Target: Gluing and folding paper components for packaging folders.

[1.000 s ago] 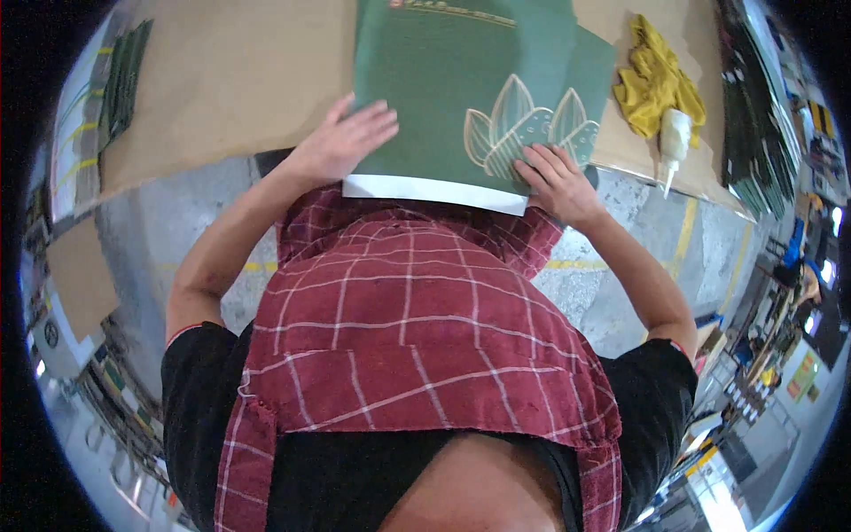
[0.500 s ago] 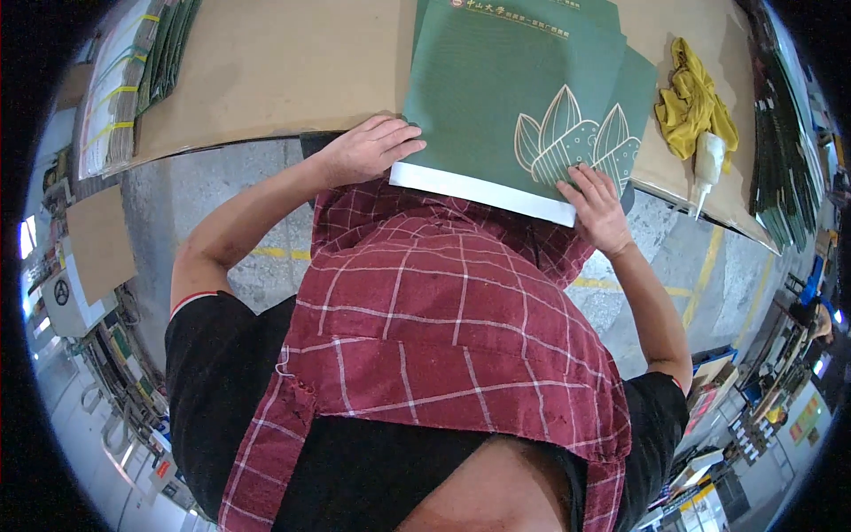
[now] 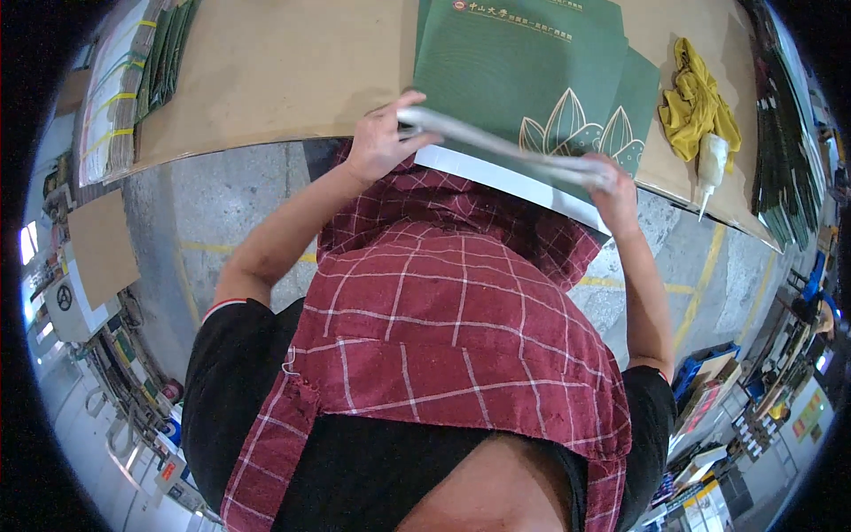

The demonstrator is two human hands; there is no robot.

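Observation:
A green printed sheet [image 3: 510, 75] with a pale leaf design lies on the table in front of me, on top of other green sheets that fan out to the right. Its near edge is a white band [image 3: 510, 184]. Above it, a long thin whitish strip [image 3: 496, 144], smeared by motion, spans between my hands. I cannot tell whether it is a separate piece or a sheet seen edge-on. My left hand [image 3: 383, 142] is closed on its left end. My right hand [image 3: 614, 199] grips the right end, lower and nearer to me.
On the right of the brown tabletop [image 3: 292, 71] lie a crumpled mustard-yellow cloth [image 3: 696, 102] and a white nozzle bottle [image 3: 711, 164]. Dark green stacks [image 3: 784, 168] line the far right edge. Bundles with yellow bands [image 3: 115, 97] stand at the left.
My hands were resting on the green sheet's near corners. Both have now risen, gripping the whitish strip between them. The sheet below sits slightly farther right.

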